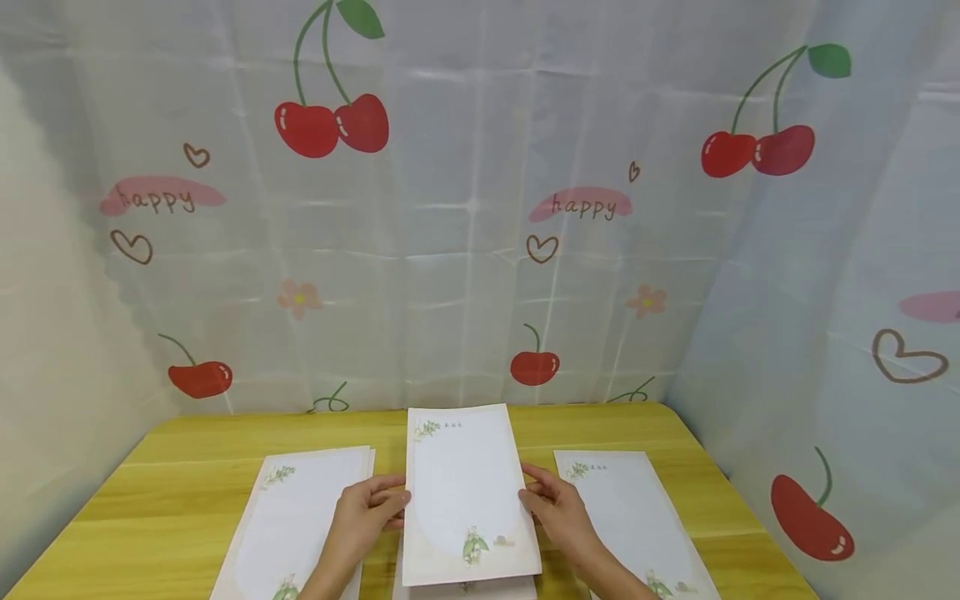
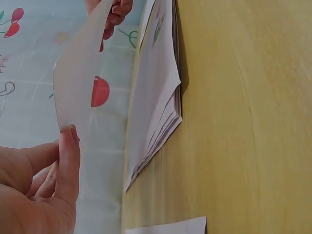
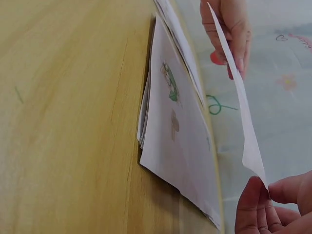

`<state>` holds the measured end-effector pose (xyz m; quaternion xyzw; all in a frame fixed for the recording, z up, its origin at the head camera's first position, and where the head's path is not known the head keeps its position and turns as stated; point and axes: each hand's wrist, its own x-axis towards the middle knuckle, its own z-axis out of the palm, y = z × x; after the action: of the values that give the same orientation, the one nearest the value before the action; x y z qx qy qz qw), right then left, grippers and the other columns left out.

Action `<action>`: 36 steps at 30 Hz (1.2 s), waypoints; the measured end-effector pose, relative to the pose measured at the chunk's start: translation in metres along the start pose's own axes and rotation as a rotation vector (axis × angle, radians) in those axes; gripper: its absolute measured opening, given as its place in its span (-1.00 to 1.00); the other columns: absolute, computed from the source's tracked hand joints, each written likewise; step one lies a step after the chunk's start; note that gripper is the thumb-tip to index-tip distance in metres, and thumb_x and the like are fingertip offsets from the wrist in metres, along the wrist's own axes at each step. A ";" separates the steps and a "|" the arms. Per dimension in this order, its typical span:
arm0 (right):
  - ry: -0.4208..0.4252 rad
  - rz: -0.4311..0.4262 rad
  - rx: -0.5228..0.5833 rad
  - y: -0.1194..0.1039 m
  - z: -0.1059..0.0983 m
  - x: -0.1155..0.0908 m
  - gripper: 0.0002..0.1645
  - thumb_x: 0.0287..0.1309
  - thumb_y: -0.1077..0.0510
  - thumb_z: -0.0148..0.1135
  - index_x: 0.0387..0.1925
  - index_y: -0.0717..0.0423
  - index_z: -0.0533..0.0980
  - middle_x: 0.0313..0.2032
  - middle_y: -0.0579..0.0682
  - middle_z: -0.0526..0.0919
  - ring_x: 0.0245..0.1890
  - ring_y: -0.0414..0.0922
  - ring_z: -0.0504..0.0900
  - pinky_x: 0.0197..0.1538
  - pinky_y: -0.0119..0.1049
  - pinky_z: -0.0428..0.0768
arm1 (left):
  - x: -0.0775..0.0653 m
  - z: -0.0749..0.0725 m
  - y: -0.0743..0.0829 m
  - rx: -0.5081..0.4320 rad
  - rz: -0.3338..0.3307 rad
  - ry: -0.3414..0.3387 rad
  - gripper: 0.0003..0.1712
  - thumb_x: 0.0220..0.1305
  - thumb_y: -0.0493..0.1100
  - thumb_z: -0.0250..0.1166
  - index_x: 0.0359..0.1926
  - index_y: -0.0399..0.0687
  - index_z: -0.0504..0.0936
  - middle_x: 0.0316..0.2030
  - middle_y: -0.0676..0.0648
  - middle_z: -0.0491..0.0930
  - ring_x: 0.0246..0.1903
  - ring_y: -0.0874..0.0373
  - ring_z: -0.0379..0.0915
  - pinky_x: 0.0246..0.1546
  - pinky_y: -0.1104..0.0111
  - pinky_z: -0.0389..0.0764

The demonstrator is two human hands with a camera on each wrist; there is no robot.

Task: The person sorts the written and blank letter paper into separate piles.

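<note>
A sheet of letter paper (image 1: 465, 492), white with a pale border and printed green-and-white flowers, is held up in the middle of the head view. My left hand (image 1: 367, 512) pinches its left edge between thumb and fingers. On the opposite edge, my right hand (image 1: 558, 508) pinches it the same way. Both wrist views show the raised sheet (image 2: 80, 73) edge-on and slightly bowed, apart from the stack of matching paper (image 3: 170, 126) under it. Most of that middle stack is hidden behind the sheet in the head view.
Similar printed paper lies on either side: a left pile (image 1: 300, 517) with a second edge showing, and right-hand paper (image 1: 630, 517). All rest on a yellow wood-grain table (image 1: 172, 492). Behind the table hangs a pale curtain (image 1: 450, 317) with cherries, hearts and "happy" lettering.
</note>
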<state>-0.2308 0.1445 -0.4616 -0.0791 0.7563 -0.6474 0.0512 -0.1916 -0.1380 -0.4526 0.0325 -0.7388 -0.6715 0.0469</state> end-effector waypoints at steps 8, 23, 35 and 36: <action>0.052 0.006 -0.030 0.004 -0.010 -0.002 -0.43 0.31 0.28 0.22 0.31 0.35 0.39 -0.23 0.07 0.58 -0.31 -0.11 0.54 -0.32 -0.36 0.61 | 0.001 0.011 -0.006 -0.051 -0.002 -0.038 -0.60 0.24 -0.38 0.35 0.03 -0.60 0.55 -0.33 -0.23 0.71 -0.45 0.11 0.61 -0.40 0.34 0.70; 0.240 0.094 -0.181 0.010 -0.060 -0.011 -0.54 0.32 0.30 0.20 0.24 0.28 0.49 -0.17 0.07 0.60 -0.24 -0.12 0.51 -0.33 -0.38 0.54 | 0.018 0.073 -0.010 -0.074 0.072 -0.190 -0.64 0.21 -0.50 0.29 0.02 -0.65 0.52 -0.28 -0.32 0.69 -0.37 0.02 0.67 -0.37 0.32 0.70; 0.349 0.177 -0.299 0.018 -0.124 -0.034 -0.51 0.33 0.30 0.13 0.27 0.34 0.44 -0.08 0.14 0.59 -0.14 -0.04 0.50 -0.25 -0.43 0.54 | 0.018 0.139 0.004 -0.035 0.075 -0.332 -0.63 0.28 -0.35 0.29 0.03 -0.58 0.56 -0.35 -0.20 0.69 -0.43 -0.01 0.67 -0.37 0.24 0.71; 0.358 0.185 -0.306 0.019 -0.129 -0.036 -0.50 0.34 0.29 0.13 0.27 0.34 0.43 -0.07 0.15 0.59 -0.12 -0.02 0.50 -0.24 -0.44 0.53 | 0.017 0.144 0.005 -0.027 0.074 -0.348 -0.63 0.29 -0.34 0.28 0.03 -0.58 0.56 -0.35 -0.19 0.68 -0.42 -0.02 0.67 -0.36 0.21 0.71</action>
<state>-0.2194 0.2790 -0.4608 0.0994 0.8465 -0.5217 -0.0372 -0.2250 0.0032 -0.4606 -0.1119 -0.7275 -0.6746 -0.0566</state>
